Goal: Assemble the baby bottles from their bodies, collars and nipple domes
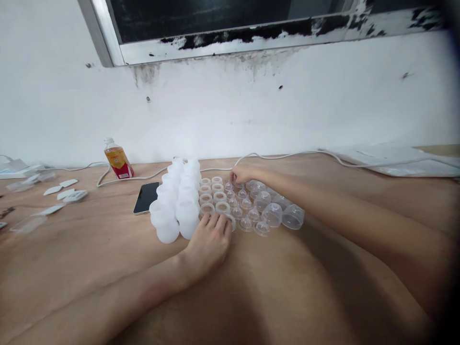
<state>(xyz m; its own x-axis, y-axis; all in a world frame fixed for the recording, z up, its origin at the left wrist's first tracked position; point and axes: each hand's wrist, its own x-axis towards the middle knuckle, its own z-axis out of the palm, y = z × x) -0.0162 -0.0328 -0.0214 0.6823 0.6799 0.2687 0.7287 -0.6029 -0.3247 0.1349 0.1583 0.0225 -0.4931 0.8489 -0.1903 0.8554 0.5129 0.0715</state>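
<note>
My left hand (pixel 210 237) is at the near end of two rows of whitish bottle rings (pixel 223 207), its fingers curled down over a bottle ring (pixel 232 222) that is partly hidden. At the far end of the clear bottle nipples (pixel 246 203), my right hand (pixel 241 174) has its fingers pinched together on a nipple, mostly hidden by them. Milky white bottles (pixel 187 211) stand in two rows left of the rings. Clear dome-shaped caps (pixel 272 214) lie to the right of the nipples, some of them under my right forearm.
A phone (pixel 146 197) lies left of the bottles. Farther back stands a drink bottle (pixel 118 160) with a red and yellow label. A white cable (pixel 251 154) runs along the wall. Small white pieces (pixel 66 193) lie at left, a plastic sheet (pixel 388 160) at back right.
</note>
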